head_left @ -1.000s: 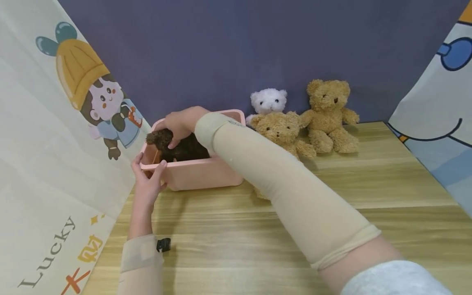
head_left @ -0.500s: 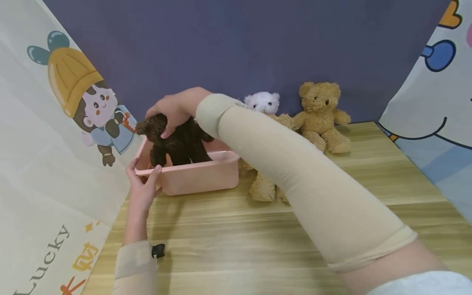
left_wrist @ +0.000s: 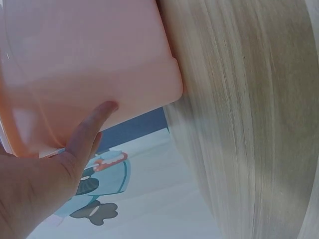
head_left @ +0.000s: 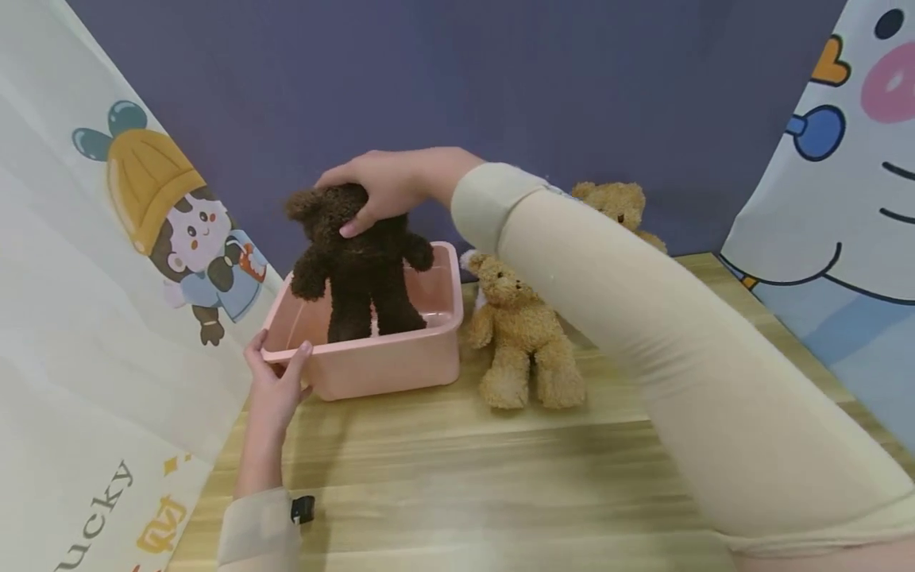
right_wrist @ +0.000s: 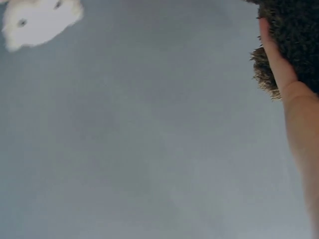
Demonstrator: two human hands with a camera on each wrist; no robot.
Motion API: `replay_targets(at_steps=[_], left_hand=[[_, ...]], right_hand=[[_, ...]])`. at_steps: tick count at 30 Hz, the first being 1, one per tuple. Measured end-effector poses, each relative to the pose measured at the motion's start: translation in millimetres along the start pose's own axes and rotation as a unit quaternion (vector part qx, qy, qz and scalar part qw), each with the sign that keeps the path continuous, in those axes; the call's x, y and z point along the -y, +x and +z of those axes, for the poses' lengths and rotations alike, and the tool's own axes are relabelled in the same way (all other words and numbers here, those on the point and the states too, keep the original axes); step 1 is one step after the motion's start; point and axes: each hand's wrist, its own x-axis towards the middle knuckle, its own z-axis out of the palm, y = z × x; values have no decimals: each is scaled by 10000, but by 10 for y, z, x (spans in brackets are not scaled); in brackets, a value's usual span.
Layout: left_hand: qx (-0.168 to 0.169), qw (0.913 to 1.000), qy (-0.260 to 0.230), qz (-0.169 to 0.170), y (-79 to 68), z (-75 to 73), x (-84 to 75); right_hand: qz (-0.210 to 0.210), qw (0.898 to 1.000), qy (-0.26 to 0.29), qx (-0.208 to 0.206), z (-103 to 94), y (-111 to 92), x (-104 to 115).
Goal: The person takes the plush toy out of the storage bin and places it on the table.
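Observation:
A dark brown teddy bear hangs upright over a pink plastic bin, its feet still below the rim. My right hand grips the bear by the head, thumb across its near side; the right wrist view catches that hand against the brown fur. At the bin's near left corner, my left hand pinches the rim. In the left wrist view the thumb of the left hand lies against the bin wall.
Right of the bin sits a tan teddy bear. Another tan bear is partly behind my right arm. A white bear shows in the right wrist view. Beneath is a wooden tabletop, with a dark blue backdrop behind.
My right hand has lifted the brown bear from lying low inside the bin to hanging upright, mostly above the rim. The left hand has kept its hold on the bin corner.

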Motion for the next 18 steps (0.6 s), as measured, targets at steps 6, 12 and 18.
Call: replay_targets(at_steps=[6,12,18], left_hand=[[-65,9999,58,121,37,24,28],[-125,9993,247,232,93,4,51],[-220,9984,485,174,98,-46,59]], right_hand=[[144,9978,399,-515,-28,-475,-334],[604,9850,1060,-1216,-38,-1001,-685],[1106,9616,1537,-1988,-118,-1624,-1012]])
